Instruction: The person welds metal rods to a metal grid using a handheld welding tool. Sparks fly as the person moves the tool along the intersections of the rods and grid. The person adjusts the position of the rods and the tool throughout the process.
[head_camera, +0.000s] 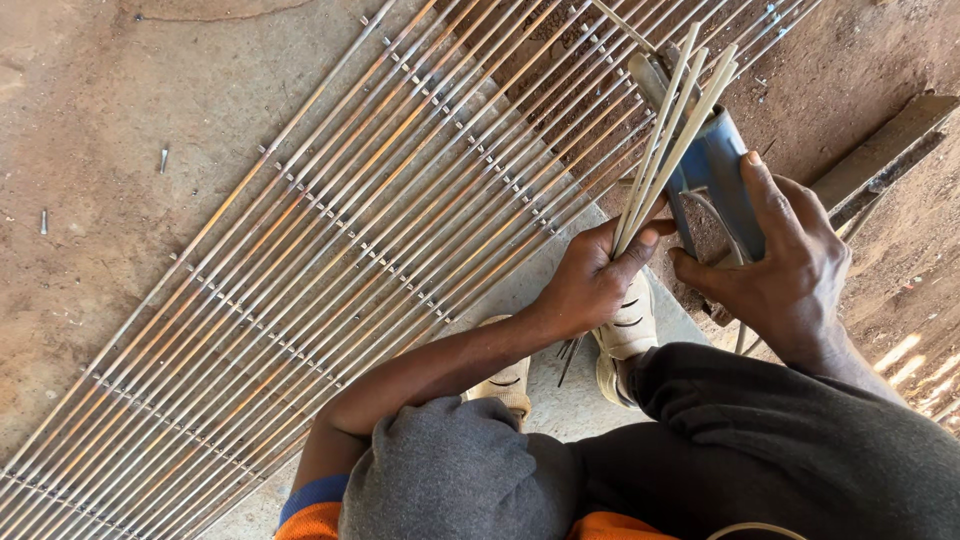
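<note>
Bare reddish dirt floor (120, 150) with a pale concrete patch (560, 400), sunlight streaking its right edge.

A single head-worn camera looks steeply down, close over the person's knees and hands, the ground filling the frame's left and top.

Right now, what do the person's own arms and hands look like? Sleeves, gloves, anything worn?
Both hands are bare: no gloves, rings or watch visible on the left hand or the right hand. The left arm is bare to above the elbow, where a short orange sleeve with a blue band at its edge begins. The right forearm is mostly hidden behind the knee, so its sleeve cannot be seen.
</note>
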